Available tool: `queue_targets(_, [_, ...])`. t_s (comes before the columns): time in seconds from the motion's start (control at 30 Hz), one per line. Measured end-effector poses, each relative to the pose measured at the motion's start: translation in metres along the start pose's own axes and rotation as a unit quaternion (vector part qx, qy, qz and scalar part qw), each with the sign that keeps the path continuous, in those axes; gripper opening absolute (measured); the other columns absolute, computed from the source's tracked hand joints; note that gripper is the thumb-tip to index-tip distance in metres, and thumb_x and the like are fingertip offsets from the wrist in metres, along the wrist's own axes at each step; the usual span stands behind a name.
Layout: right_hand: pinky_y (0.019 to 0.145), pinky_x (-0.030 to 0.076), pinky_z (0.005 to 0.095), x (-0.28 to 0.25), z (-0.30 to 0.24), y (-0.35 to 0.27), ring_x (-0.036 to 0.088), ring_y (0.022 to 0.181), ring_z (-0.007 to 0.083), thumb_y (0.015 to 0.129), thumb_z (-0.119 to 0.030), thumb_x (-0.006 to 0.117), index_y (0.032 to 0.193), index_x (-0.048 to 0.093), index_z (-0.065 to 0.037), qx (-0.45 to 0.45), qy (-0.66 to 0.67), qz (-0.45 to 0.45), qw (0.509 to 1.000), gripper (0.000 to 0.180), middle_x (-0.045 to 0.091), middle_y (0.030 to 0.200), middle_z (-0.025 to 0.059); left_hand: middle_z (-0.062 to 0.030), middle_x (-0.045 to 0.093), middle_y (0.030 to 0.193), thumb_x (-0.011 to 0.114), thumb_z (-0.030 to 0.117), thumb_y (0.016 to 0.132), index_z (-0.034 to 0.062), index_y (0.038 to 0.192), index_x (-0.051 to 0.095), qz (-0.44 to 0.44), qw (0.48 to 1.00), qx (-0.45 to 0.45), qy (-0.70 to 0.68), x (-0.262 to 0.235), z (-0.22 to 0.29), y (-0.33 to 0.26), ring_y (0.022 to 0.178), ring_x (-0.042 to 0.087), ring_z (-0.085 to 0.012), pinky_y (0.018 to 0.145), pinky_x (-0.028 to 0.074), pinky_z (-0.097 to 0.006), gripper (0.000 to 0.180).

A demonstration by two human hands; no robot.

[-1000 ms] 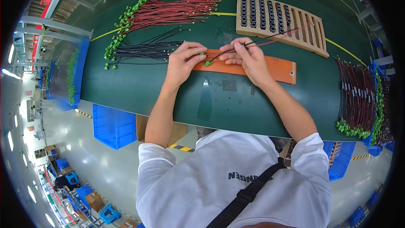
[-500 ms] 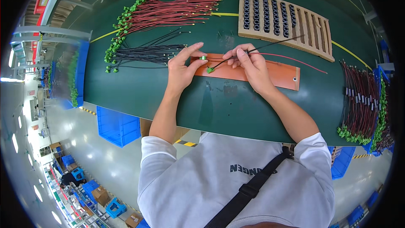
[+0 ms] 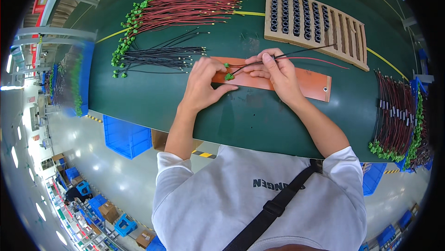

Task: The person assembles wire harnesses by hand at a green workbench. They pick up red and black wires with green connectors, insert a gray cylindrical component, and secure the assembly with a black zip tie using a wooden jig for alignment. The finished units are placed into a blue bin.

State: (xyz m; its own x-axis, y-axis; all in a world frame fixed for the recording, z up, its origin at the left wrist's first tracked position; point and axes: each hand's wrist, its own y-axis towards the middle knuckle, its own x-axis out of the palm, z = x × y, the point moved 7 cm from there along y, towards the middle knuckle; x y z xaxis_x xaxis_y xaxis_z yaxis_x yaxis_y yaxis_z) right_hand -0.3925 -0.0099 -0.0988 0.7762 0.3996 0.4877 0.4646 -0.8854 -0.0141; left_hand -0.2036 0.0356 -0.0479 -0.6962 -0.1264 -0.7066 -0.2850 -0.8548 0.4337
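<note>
My right hand point(image 3: 280, 74) pinches a black wire point(image 3: 306, 49) and a red wire point(image 3: 320, 60) above an orange strip-shaped board point(image 3: 313, 86). The wires' loose ends reach out to the right. At their left ends are two small green connectors: one on the black wire point(image 3: 229, 77), another just above it point(image 3: 226, 65). Beside these connectors is my left hand point(image 3: 204, 84), its thumb spread away from the fingers and nothing seen in its grasp. The fingertips of the left hand are partly hidden behind the hand's back.
Red wires point(image 3: 194, 7) and black wires point(image 3: 162, 58) with green connectors lie at left. A wooden slotted tray point(image 3: 278, 36) with black ring-shaped parts stands at the back right. Bundled wire assemblies point(image 3: 396, 112) lie at the far right. A blue bin point(image 3: 127, 135) is below the table's front edge.
My left hand has let go of the upper green connector, and its thumb has swung down away from the fingers. The right hand keeps hold of the wires, nearly in place.
</note>
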Motion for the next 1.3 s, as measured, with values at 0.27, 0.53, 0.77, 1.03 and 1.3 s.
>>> queue_targets(0.27, [0.082,0.056,0.0278,-0.001,0.002,-0.001,0.070,0.101,0.0191,0.111,-0.022,0.045,0.115,0.050,-0.003,-0.008,-0.032,-0.009,0.999,0.020,0.068,0.119,0.0163,-0.0088,0.071,0.096,0.085,0.002,0.076,0.0023,0.103,0.072,0.029,0.983,-0.110,-0.144,0.003,-0.018,-0.011,0.085,0.067,-0.0216,0.075,0.053,-0.032,0.030])
queue_targets(0.53, [0.075,0.052,0.0251,0.001,-0.004,-0.002,0.064,0.091,0.0113,0.110,-0.021,0.047,0.114,0.053,-0.003,-0.048,-0.066,-0.014,0.997,0.020,0.069,0.118,0.0133,-0.0084,0.074,0.090,0.072,-0.003,0.088,-0.0027,0.103,0.072,0.011,0.991,-0.097,-0.088,0.006,-0.024,-0.009,0.082,0.067,-0.0178,0.077,0.052,-0.029,0.015])
queue_targets(0.77, [0.076,0.051,0.0259,0.002,-0.005,-0.004,0.062,0.090,0.0107,0.110,-0.021,0.048,0.114,0.054,-0.002,-0.058,-0.081,-0.019,0.995,0.021,0.070,0.111,0.0113,-0.0077,0.075,0.085,0.066,-0.003,0.092,-0.0024,0.103,0.072,0.001,0.985,-0.130,-0.115,0.010,-0.031,-0.011,0.084,0.066,-0.0188,0.087,0.048,-0.031,0.013])
queue_targets(1.03, [0.074,0.050,0.0248,0.001,-0.004,-0.005,0.060,0.084,0.0092,0.110,-0.022,0.049,0.114,0.054,-0.003,-0.056,-0.082,-0.016,0.995,0.020,0.069,0.108,0.0092,-0.0078,0.074,0.088,0.072,0.003,0.089,0.0014,0.102,0.073,0.018,0.995,-0.063,-0.070,0.004,-0.024,-0.004,0.081,0.065,-0.0224,0.078,0.049,-0.036,0.013])
queue_targets(1.3, [0.073,0.049,0.0256,0.000,-0.003,-0.005,0.059,0.083,0.0108,0.110,-0.018,0.048,0.112,0.054,-0.004,-0.039,-0.089,-0.028,0.995,0.016,0.068,0.109,0.0124,-0.0090,0.067,0.101,0.078,0.004,0.081,0.0011,0.104,0.075,0.031,0.993,-0.108,-0.044,0.005,-0.017,-0.004,0.090,0.062,-0.0277,0.081,0.050,-0.038,0.023])
